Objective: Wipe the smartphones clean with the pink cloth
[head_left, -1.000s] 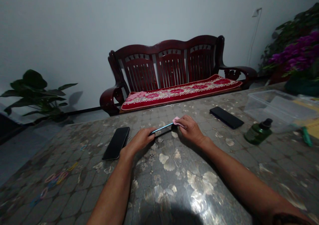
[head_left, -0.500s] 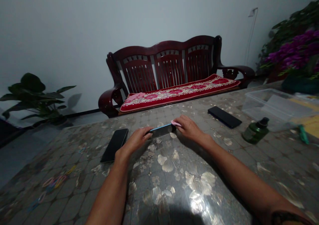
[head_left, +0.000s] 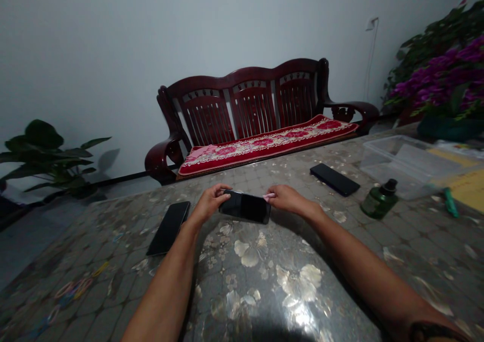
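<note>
A dark phone [head_left: 245, 207] is held sideways above the table [head_left: 242, 281], its black screen facing me. My left hand [head_left: 210, 201] grips the phone's left end between thumb and fingers. At the right end, my right hand [head_left: 286, 198] pinches a small pink cloth [head_left: 269, 196] against the phone's upper corner. A black tablet-like device [head_left: 169, 228] lies flat beside my left forearm. Another dark phone [head_left: 335, 179] lies farther back on the right.
A green pump bottle [head_left: 379, 199] and a clear plastic box [head_left: 401, 165] stand at the right. Colourful rubber bands [head_left: 75, 287] lie at the left. Behind the table is a wooden bench [head_left: 251, 107]; purple flowers [head_left: 446, 79] are back right.
The held phone has tilted from nearly edge-on to showing its black screen. The view has shifted slightly, and the pink cloth stays in my right hand.
</note>
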Motion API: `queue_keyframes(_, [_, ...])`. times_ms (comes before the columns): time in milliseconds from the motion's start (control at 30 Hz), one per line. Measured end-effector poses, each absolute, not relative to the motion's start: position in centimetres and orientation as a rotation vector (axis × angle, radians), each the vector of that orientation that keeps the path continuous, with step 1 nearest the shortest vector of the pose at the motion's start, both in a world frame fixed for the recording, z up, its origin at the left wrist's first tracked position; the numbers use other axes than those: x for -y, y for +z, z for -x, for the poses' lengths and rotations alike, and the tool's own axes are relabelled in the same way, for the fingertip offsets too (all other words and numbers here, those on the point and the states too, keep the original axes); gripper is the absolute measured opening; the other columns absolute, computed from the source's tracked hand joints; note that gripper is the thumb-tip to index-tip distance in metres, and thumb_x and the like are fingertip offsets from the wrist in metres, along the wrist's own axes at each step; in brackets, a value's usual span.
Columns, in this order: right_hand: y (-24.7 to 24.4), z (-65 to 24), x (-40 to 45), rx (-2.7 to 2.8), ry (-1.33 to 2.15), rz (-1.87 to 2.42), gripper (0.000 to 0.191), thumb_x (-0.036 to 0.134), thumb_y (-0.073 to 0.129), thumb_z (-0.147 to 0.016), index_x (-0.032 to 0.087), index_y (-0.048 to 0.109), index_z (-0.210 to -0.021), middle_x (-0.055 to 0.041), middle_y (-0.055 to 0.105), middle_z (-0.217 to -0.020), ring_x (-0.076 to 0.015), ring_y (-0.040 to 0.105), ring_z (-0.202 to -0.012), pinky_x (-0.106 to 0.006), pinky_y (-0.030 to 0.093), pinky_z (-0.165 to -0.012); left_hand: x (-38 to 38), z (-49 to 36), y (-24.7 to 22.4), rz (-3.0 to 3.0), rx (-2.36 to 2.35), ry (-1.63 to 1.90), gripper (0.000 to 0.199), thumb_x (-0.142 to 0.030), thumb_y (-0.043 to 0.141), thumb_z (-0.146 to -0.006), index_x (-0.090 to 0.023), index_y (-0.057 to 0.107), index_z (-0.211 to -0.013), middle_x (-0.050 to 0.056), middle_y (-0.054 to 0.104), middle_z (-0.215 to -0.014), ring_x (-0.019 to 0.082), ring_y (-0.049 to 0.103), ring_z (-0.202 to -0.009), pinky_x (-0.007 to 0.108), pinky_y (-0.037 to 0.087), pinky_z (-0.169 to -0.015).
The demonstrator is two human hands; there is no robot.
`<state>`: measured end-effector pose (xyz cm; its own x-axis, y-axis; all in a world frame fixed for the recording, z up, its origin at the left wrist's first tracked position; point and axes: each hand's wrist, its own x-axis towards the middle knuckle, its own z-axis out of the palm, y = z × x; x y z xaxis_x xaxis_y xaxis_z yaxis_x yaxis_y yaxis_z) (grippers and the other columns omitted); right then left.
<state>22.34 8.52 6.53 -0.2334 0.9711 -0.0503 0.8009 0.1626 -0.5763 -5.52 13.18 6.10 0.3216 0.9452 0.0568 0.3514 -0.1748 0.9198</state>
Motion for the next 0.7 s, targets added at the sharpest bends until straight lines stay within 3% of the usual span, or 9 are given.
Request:
queue_keyframes(133, [5.6,-22.9,-8.8,2.076,1.133,1.680,0.016,0.021,0.064,-0.076,0.014,0.074,-0.086,-0.0013,0.068,-0.069,-0.0145,0.060,-0.063,-0.021,0.036,-0.055,-14.1,4.6,6.0,-1.603,-1.198,0.842,0.052,-0.045,0.076,-0.061,-0.014,0.064,-0.102,-0.004,0.059,-0.063,0.012,0.053,-0.056,0.021,0.036,-0.054])
queue_keyframes(267, [5.1,-23.5,-9.2,2.005,1.201,1.658,0.012,0.020,0.064,-0.071,0.013,0.072,-0.077,0.0009,0.061,-0.061,-0.0123,0.054,-0.056,-0.021,0.034,-0.052,-14.9,3.5,5.5,-1.621,-1.195,0.766,0.053,-0.045,0.076,-0.060,-0.013,0.067,-0.101,-0.001,0.063,-0.068,0.013,0.055,-0.060,0.022,0.038,-0.057])
queue_keyframes(500, [5.3,-24.1,-9.9,1.690,1.300,1.415,0.018,0.030,0.066,-0.070,0.013,0.067,-0.077,0.0037,0.054,-0.057,-0.0094,0.044,-0.052,-0.020,0.032,-0.049,-17.0,1.3,3.6,-1.680,-1.161,0.665,0.043,-0.042,0.078,-0.057,-0.013,0.071,-0.088,-0.001,0.062,-0.065,0.014,0.054,-0.061,0.024,0.037,-0.059])
queue_keyframes(700, [5.8,-24.2,-9.0,1.756,1.579,1.239,0.027,0.026,0.069,-0.061,0.012,0.069,-0.084,0.0031,0.058,-0.064,-0.0093,0.048,-0.056,-0.019,0.036,-0.052,-18.2,0.3,2.7,-1.704,-1.135,0.612,0.039,-0.038,0.081,-0.054,-0.013,0.072,-0.083,0.000,0.064,-0.067,0.014,0.055,-0.062,0.025,0.038,-0.061])
